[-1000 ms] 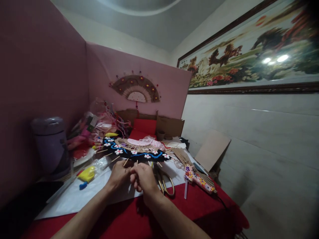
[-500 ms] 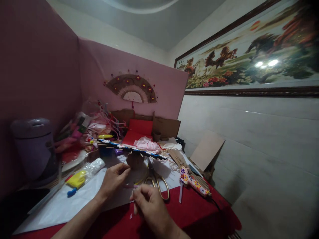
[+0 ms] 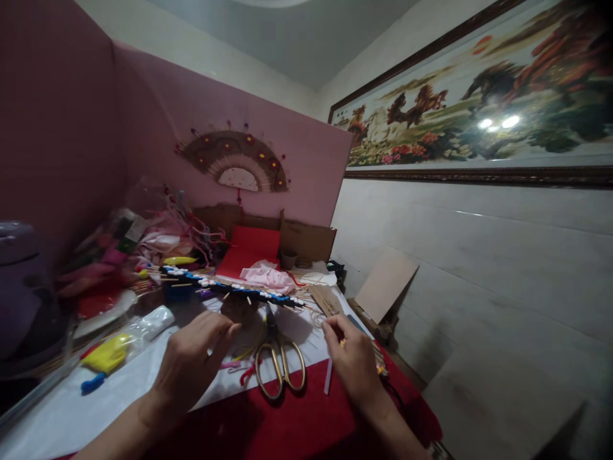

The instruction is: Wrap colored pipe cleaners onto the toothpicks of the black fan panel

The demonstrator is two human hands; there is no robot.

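My left hand [image 3: 194, 358] is pinched at the brown lower part of a handmade fan [image 3: 230, 289]. The fan has a dark blue band with white flowers and stick ribs, and it is held flat, seen edge-on above the table. My right hand [image 3: 353, 359] lies over a flower-patterned glue gun [image 3: 380, 365] at the right. Its fingers curl round the gun, which is mostly hidden. Gold-handled scissors [image 3: 280, 369] lie between the two hands. A pink strip [image 3: 230, 365] lies just under my left hand.
White paper [image 3: 71, 409] covers a red tablecloth [image 3: 297, 425]. A yellow bottle [image 3: 103, 354] lies at the left, by a purple pot [image 3: 14, 287] and a heap of craft materials [image 3: 158, 246]. A cardboard sheet [image 3: 385, 284] leans at the right wall. Another fan [image 3: 234, 163] hangs on the pink board.
The fan was tipped from facing me to flat. My right hand left the fan's base and moved right onto the glue gun. The left hand stayed at the base, and the view turned right.
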